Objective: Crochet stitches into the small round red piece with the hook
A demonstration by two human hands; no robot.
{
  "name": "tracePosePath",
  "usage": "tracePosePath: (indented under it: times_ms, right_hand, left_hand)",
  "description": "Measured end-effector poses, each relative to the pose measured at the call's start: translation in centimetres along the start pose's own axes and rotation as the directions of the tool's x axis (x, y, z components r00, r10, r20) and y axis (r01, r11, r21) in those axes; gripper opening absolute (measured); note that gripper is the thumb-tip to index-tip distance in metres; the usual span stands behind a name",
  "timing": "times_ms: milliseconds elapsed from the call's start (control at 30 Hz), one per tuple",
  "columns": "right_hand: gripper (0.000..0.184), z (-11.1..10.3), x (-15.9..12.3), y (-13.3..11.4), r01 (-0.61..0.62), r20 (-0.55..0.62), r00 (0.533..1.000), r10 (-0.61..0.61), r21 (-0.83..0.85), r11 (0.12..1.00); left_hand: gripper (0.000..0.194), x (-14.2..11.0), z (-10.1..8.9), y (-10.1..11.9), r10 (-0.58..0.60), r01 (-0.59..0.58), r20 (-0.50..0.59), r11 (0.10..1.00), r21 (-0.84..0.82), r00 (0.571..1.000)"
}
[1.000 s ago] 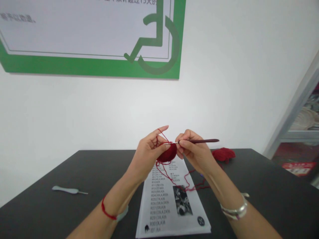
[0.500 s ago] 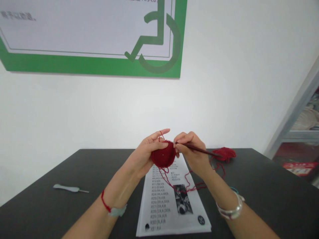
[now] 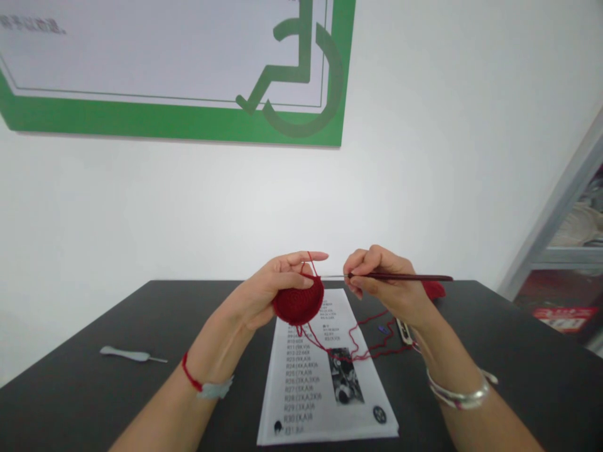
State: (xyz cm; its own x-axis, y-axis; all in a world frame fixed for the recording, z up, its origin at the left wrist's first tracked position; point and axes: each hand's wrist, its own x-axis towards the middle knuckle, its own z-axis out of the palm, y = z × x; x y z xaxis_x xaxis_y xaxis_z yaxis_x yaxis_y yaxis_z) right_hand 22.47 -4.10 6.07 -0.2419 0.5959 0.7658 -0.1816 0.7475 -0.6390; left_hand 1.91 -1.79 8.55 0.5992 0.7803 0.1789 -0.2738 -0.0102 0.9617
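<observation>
A round piece of red crochet [image 3: 298,302] is pinched between the thumb and fingers of my left hand [image 3: 271,285]. Its index finger stretches out to the right, with red yarn [image 3: 311,260] looped over it. My right hand [image 3: 384,279] grips a crochet hook [image 3: 405,277] with a dark red handle like a pen. The hook lies nearly level, its thin metal shaft reaching left to the top right edge of the crochet piece. Whether the tip is inside a stitch is too small to tell. Loose strands hang below the piece.
Printed pattern sheets [image 3: 306,402] lie on the black table [image 3: 198,339] below my hands. To the left is a grey-handled tool [image 3: 127,355] with a thin metal tip. A red yarn ball [image 3: 434,289] and a small purple item [image 3: 382,329] are near my right arm.
My right hand has moved right, and the hook has swung from slanting to nearly level, showing more of its metal shaft. My left hand and the crochet piece have shifted slightly left.
</observation>
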Motion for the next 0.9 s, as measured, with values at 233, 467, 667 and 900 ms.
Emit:
tracePosePath:
  times_ms: [233,467,667,900]
  right_hand:
    - [0.015,-0.8,0.2,0.2,-0.119,0.065,0.992,0.110,0.151,0.981]
    - [0.019,0.8,0.9,0.8,-0.249,0.011,0.963,0.269,0.419,0.873]
    - [0.014,3.1,0.7,1.8,-0.129,-0.214,0.946,0.243,0.440,0.889]
    - [0.015,2.4,0.8,1.3,-0.105,-0.152,0.971,0.186,0.429,0.897]
  left_hand:
    - [0.036,0.1,-0.6,0.1,-0.075,0.073,0.101,0.997,0.028,0.992]
    - [0.034,0.3,0.3,-0.5,0.145,-0.142,-0.010,0.980,0.139,0.989]
    - [0.042,0.6,1.2,-1.8,0.277,-0.261,-0.132,0.957,0.127,0.952]
    - [0.041,0.4,1.0,-1.4,0.236,-0.231,-0.097,0.971,0.063,0.967]
